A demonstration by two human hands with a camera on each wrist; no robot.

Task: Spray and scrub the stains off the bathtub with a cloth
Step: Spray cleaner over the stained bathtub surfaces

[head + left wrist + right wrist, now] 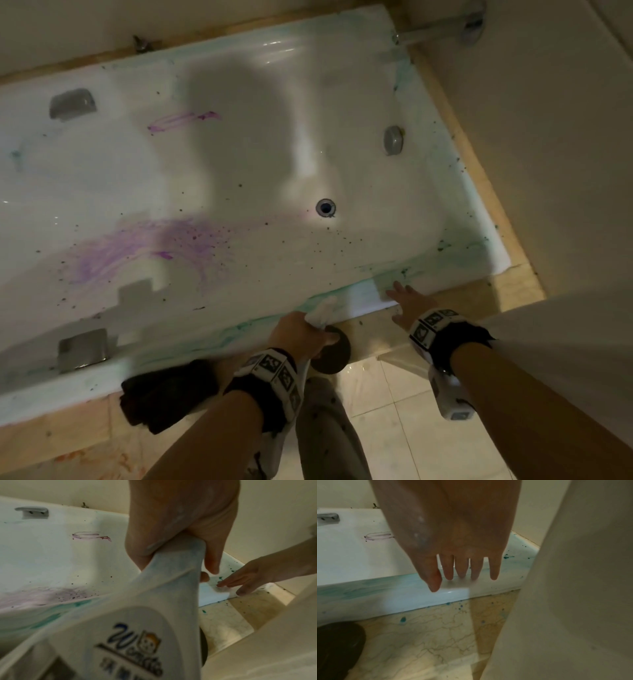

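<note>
The left hand (298, 334) grips the spray bottle (154, 615) by its neck. The right hand (409, 301), fingers straight and spread, reaches over the bathtub (239, 164) rim, holding nothing.

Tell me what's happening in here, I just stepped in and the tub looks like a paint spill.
A person is cleaning a stained white bathtub. Their left hand grips a white plastic spray bottle by the neck, over the tub's near rim. The right hand is open, fingers spread at the rim's teal smears. A purple smear still covers the tub floor, with a smaller purple mark on the far wall. A dark bundle, possibly the cloth, lies untouched on the ledge.
</note>
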